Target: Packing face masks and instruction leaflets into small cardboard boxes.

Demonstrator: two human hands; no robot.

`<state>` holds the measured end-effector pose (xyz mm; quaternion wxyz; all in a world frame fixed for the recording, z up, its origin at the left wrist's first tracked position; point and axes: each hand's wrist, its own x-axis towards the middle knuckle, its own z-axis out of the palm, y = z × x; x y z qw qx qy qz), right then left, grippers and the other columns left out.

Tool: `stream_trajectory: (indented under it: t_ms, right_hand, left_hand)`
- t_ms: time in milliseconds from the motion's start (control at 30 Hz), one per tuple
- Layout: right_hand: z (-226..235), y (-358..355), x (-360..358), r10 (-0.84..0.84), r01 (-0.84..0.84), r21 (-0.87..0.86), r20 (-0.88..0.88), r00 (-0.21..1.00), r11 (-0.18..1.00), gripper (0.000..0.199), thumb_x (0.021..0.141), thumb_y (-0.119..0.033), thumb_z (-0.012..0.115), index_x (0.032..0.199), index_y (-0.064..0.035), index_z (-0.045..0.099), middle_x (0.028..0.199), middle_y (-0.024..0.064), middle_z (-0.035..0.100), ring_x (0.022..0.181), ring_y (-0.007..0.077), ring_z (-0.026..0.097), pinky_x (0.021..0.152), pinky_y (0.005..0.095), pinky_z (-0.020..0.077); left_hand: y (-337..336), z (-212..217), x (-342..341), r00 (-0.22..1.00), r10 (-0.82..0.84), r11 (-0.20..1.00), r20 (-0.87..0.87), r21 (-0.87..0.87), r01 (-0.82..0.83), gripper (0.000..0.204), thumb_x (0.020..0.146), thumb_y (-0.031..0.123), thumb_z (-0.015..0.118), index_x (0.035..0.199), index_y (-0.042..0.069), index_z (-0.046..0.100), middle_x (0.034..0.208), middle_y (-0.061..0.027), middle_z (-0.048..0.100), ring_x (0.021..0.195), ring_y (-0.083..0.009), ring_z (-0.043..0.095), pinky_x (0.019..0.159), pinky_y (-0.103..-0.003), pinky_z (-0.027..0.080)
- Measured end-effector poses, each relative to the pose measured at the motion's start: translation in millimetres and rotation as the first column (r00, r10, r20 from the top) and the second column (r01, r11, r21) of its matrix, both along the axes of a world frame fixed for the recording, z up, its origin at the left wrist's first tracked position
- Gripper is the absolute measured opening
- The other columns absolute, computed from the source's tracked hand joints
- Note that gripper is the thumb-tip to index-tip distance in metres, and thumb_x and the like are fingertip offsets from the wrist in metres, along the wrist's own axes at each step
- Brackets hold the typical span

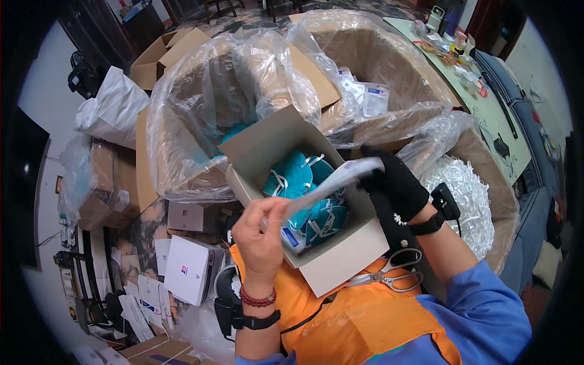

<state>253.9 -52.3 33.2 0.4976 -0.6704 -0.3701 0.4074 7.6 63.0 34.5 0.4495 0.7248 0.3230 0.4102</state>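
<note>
Both hands' fingers [271, 210] pinching packet [331, 180]

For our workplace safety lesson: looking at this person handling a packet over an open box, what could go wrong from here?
1. The open white cardboard box of teal face masks rests on the lap and might tip.
2. The metal scissors lie loose beside it and could slide off.
3. The thin clear plastic packet, stretched between the bare left hand and black-gloved right hand, may tear.

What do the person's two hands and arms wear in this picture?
The left hand is bare, with a dark red bead bracelet and a black wrist strap. The right hand wears a black glove with a small daisy mark, a black strap with a clipped device, and a blue sleeve.
</note>
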Motion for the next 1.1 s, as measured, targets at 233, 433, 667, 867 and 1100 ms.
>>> stream_trajectory:
  t_ms: [233,433,667,867,1100]
  right_hand:
    - [67.5,12.1,-40.7,-0.215,-0.068,0.348,0.709,0.671,0.935,0.050,0.080,-0.023,0.075,0.125,-0.0073,0.059,0.122,0.0134,0.061,0.111,0.0254,0.058,0.096,0.0390,0.0449]
    - [53.3,20.2,-64.2,0.132,-0.413,0.053,0.904,0.407,0.909,0.019,0.078,-0.028,0.071,0.083,-0.0107,0.066,0.082,0.0098,0.062,0.078,0.0310,0.060,0.068,0.0422,0.0459]
    - [62.6,13.2,-77.2,0.090,-0.534,0.074,0.957,0.274,0.843,0.009,0.075,-0.019,0.067,0.072,-0.0103,0.068,0.071,0.0107,0.063,0.067,0.0295,0.063,0.060,0.0401,0.0470]
    - [73.3,-1.4,-89.8,0.073,-0.651,0.018,0.991,0.112,0.759,0.010,0.072,-0.020,0.065,0.073,-0.0112,0.068,0.069,0.0088,0.062,0.061,0.0262,0.060,0.056,0.0368,0.0442]
    - [59.0,7.4,-75.1,0.027,-0.334,0.033,0.985,0.172,0.942,0.032,0.080,-0.039,0.072,0.065,-0.0123,0.063,0.063,0.0052,0.056,0.059,0.0255,0.053,0.063,0.0410,0.0420]
  left_hand:
    - [3.0,29.1,2.3,0.990,-0.125,0.991,-0.068,0.044,0.128,0.006,0.089,0.005,0.066,0.086,0.000,0.064,0.074,-0.0050,0.060,0.062,-0.0124,0.054,0.058,-0.027,0.043]
    - [-9.1,42.6,21.8,0.975,-0.195,0.944,-0.106,0.250,0.216,0.007,0.085,0.001,0.066,0.081,0.001,0.061,0.070,-0.0083,0.056,0.059,-0.0198,0.054,0.055,-0.031,0.042]
    - [-14.3,21.4,20.2,0.985,-0.166,0.978,0.045,-0.119,0.171,0.008,0.089,0.002,0.062,0.082,0.000,0.061,0.069,-0.0065,0.058,0.058,-0.0155,0.054,0.054,-0.028,0.040]
    - [6.0,-6.9,27.6,0.975,0.114,0.993,-0.193,0.030,-0.110,0.016,0.092,0.013,0.062,0.083,-0.001,0.061,0.067,-0.0077,0.062,0.061,-0.0102,0.053,0.056,-0.029,0.044]
    - [15.9,-16.4,31.1,0.888,0.126,0.959,-0.443,0.285,0.006,0.014,0.086,0.014,0.068,0.091,0.001,0.064,0.079,-0.0113,0.065,0.072,-0.0289,0.063,0.069,-0.037,0.049]
